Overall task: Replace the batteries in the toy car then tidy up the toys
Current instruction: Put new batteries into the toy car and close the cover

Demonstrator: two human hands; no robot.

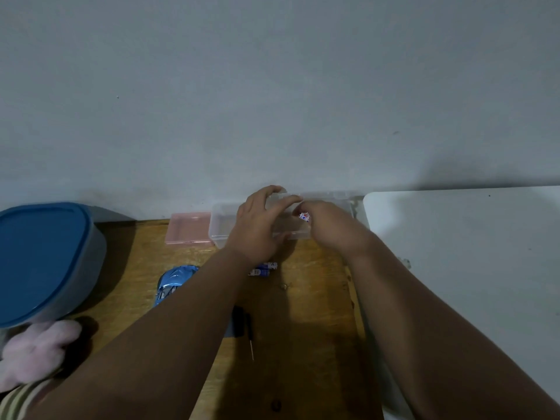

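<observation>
Lowest at the left, a striped sleeve (18, 398) is showing beside a pink plush toy (36, 350). The blue toy car (174, 281) is lying on the wooden table (309, 328), partly under the left forearm, two loose batteries (263, 268) lying just right of it. The left hand (260, 225) is gripping the clear box (224, 228), fingers curled over its far edge. The right hand (330, 225) is pinching a battery (304, 217) in its fingertips above that box.

No wording can be read. The battery (304, 217) over the clear box (222, 228) carries red and blue print on white, too blurred to make out; the two batteries (263, 268) just in front of that box show blue-and-white labels, equally illegible
</observation>
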